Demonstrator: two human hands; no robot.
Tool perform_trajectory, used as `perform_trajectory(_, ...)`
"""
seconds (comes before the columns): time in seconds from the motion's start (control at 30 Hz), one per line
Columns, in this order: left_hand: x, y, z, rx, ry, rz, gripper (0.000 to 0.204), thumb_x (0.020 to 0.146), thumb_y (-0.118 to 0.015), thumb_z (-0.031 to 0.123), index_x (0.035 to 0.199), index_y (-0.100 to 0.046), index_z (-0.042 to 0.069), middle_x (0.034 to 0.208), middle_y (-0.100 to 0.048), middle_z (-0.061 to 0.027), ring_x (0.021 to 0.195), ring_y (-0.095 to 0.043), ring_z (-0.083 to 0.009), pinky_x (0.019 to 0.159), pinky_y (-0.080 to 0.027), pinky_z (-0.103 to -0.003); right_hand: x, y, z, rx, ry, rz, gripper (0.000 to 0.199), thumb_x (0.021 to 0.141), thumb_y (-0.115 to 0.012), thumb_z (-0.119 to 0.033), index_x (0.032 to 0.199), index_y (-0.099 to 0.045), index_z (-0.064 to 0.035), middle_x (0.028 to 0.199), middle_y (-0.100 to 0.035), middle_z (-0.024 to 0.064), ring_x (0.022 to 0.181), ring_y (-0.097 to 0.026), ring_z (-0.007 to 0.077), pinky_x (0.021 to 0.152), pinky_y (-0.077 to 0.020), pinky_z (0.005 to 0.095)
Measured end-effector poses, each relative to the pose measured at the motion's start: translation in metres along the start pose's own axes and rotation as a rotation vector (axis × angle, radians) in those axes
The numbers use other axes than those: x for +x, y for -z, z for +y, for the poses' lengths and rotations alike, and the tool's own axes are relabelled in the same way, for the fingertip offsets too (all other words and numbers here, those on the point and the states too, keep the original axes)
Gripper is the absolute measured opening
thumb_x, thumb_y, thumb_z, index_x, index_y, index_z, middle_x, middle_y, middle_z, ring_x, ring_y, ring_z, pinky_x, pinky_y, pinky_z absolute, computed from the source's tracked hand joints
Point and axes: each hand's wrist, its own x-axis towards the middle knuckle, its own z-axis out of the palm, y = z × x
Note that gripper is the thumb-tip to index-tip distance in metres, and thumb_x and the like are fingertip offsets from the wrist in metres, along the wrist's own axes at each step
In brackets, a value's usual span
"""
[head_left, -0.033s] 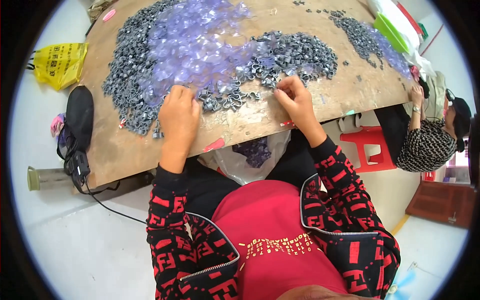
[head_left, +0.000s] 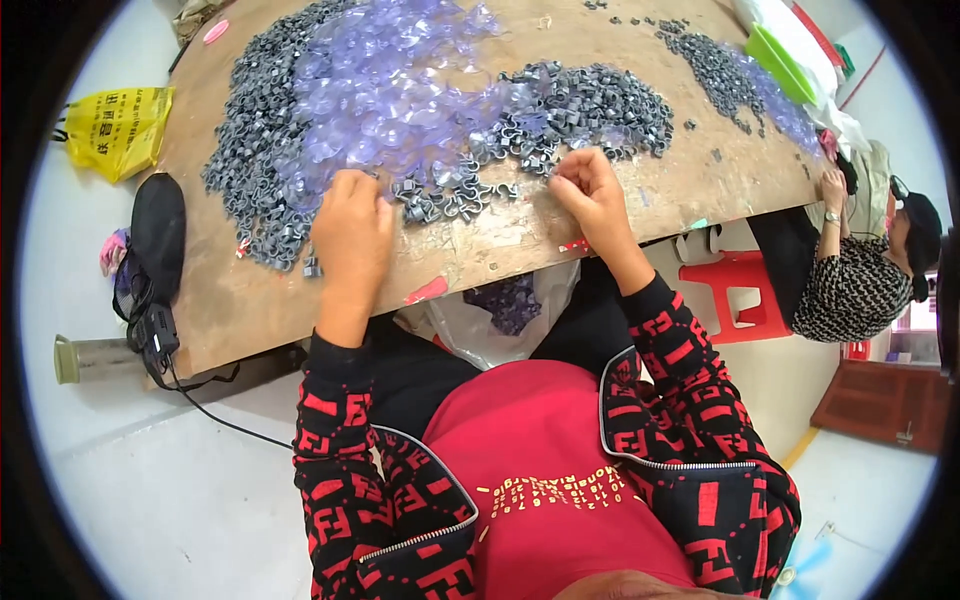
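My left hand (head_left: pixel 352 228) rests at the near edge of a heap of clear purple plastic pieces (head_left: pixel 385 100). Its fingers are curled in and hide whatever they may hold. Beside it lies a pile of small grey plastic clips (head_left: pixel 262 165), several of them hook-shaped. My right hand (head_left: pixel 592 198) is over the bare wood just in front of a second mound of grey clips (head_left: pixel 590 110). Thumb and fingers are bent together there, and anything between them is too small to make out. Loose clips (head_left: pixel 455 195) lie between my hands.
The wooden table (head_left: pixel 240 320) ends just before my lap. Below its edge, a clear bag (head_left: pixel 455 325) holds dark purple pieces. More clips (head_left: pixel 715 75) and a green tray (head_left: pixel 780 65) lie far right, near a seated co-worker (head_left: pixel 855 280) and a red stool (head_left: pixel 735 295).
My left hand has shifted slightly to the left. My right hand stays nearly in place, its fingers a touch higher. The piles look the same.
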Motion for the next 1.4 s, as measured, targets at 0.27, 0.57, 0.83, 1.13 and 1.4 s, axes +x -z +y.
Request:
perform_trajectory(0.27,-0.01,0.016,0.025,-1.302,0.509,-0.081,0.003,0.077,-0.051,0.004,0.076,-0.049,0.005,0.106,-0.062,-0.0141,0.054,-0.047,-0.0049,0.05,-0.04,-0.022,-0.005,-0.01,-0.043,0.151,-0.011,-0.187,0.028,0.087,-0.051,-0.006,0.114,-0.048,-0.0049,0.087,-0.053,0.0016,0.082,-0.054,0.0102,0.073,-0.0429,0.0237)
perform_trajectory(0.57,-0.006,0.001,0.084,-1.941,0.583,-0.381,0.005,0.079,-0.054,0.008,0.08,-0.05,0.007,0.106,-0.058,-0.0145,0.067,-0.05,-0.0062,0.065,-0.042,-0.019,-0.017,-0.027,-0.055,0.482,-0.175,-0.253,0.022,0.081,-0.063,-0.008,0.097,-0.049,-0.0075,0.081,-0.055,-0.0022,0.073,-0.053,0.0048,0.065,-0.0409,0.0191)
perform_trajectory(0.83,-0.011,-0.003,0.09,-1.999,0.603,-0.459,0.013,0.084,-0.061,0.013,0.088,-0.052,0.005,0.099,-0.055,-0.0077,0.084,-0.057,-0.012,0.075,-0.047,-0.026,-0.016,-0.031,-0.052,0.578,-0.192,-0.214,0.021,0.082,-0.063,-0.012,0.097,-0.049,-0.0066,0.079,-0.055,-0.0009,0.07,-0.053,0.0079,0.064,-0.042,0.0211)
perform_trajectory(1.13,-0.013,-0.001,0.094,-1.855,0.618,-0.316,0.013,0.084,-0.059,0.007,0.093,-0.052,0.002,0.089,-0.058,-0.0061,0.073,-0.06,-0.0128,0.066,-0.05,-0.025,-0.026,-0.029,-0.058,0.472,-0.142,-0.245,0.022,0.082,-0.061,-0.01,0.101,-0.05,-0.0038,0.093,-0.055,0.0035,0.076,-0.054,0.0106,0.069,-0.0436,0.0233)
perform_trajectory(1.4,-0.018,-0.003,0.09,-1.7,0.461,-0.413,0.014,0.086,-0.055,0.004,0.1,-0.055,0.0,0.088,-0.059,-0.0073,0.076,-0.061,-0.0125,0.066,-0.05,-0.023,-0.027,-0.028,-0.065,0.432,-0.158,-0.33,0.019,0.082,-0.062,-0.012,0.096,-0.054,-0.003,0.092,-0.055,0.0016,0.079,-0.052,0.008,0.071,-0.0427,0.0213)
